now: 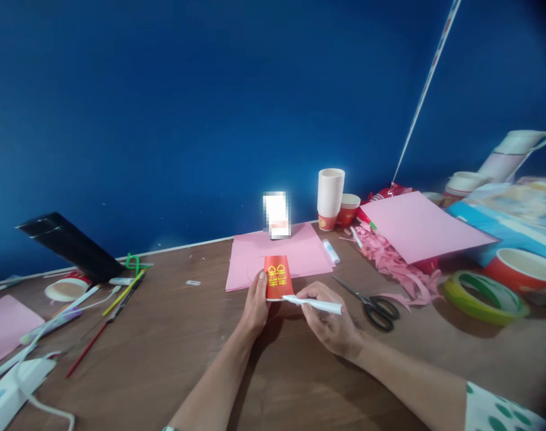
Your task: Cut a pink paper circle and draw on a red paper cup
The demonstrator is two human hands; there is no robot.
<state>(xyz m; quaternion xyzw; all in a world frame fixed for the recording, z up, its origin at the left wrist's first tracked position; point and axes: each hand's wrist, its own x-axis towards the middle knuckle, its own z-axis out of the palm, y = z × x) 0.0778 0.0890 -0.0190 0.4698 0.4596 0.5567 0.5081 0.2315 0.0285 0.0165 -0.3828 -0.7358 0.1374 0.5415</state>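
Observation:
In my left hand point(257, 299) is a red paper cup point(278, 276) with yellow characters on its side. The cup is held with its narrower end up and its wider white rim towards me. My right hand point(329, 320) grips a white pen point(320, 304), its tip pointing left at the lower edge of the cup. Whether the tip touches the cup I cannot tell. Pink paper sheets point(243, 266) lie flat just beyond both hands. To the right of my right hand are scissors point(381, 311) with black handles.
Stacked paper cups point(331, 194) stand by the blue wall. At right are pink paper strips point(385, 254), a pink sheet point(423, 224), a green-yellow tape roll point(461, 302) and a tilted jug point(509, 155). At left are a black object point(70, 245), brushes point(115, 314) and a power strip point(19, 389).

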